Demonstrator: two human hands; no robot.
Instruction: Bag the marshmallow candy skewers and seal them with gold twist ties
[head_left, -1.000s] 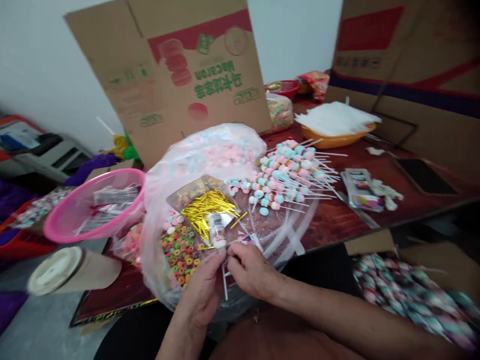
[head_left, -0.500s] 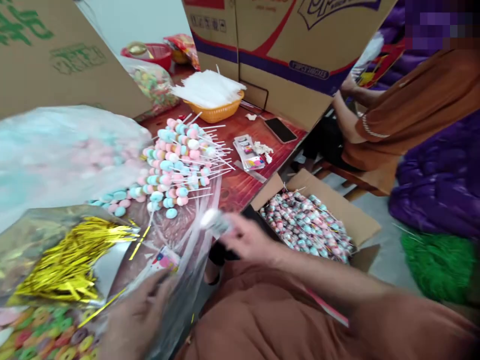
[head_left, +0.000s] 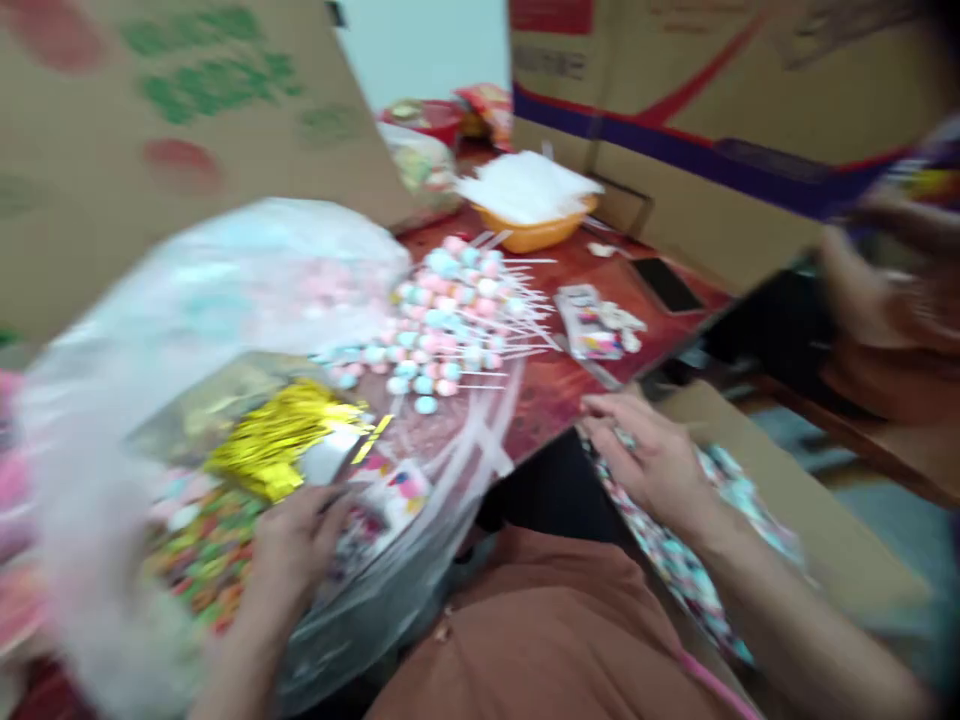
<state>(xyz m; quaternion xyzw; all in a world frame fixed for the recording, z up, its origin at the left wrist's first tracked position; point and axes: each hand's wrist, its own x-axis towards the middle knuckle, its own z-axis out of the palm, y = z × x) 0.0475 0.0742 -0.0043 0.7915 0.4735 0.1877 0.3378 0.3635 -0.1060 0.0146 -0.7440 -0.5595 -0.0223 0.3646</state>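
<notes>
My right hand is over the cardboard box of wrapped marshmallow skewers, fingers apart, with nothing visible in them. On the left, my left hand is low over the table, its fingers loosely apart and blurred, beside small printed plastic bags. Gold twist ties lie just beyond it, and colourful ring candies sit to its left. Unwrapped pink, blue and white marshmallow skewers are piled farther back, their white sticks pointing right.
A large clear bag of marshmallows fills the left side. An orange basket of white sticks, a phone and a stack of printed packets stand farther back. Tall cartons border the table. Another person's hand is at right.
My right hand has moved right from the table edge to the box, and the wrapped marshmallow piece no longer shows in it. My left hand has moved next to the printed bags. The view has turned left.
</notes>
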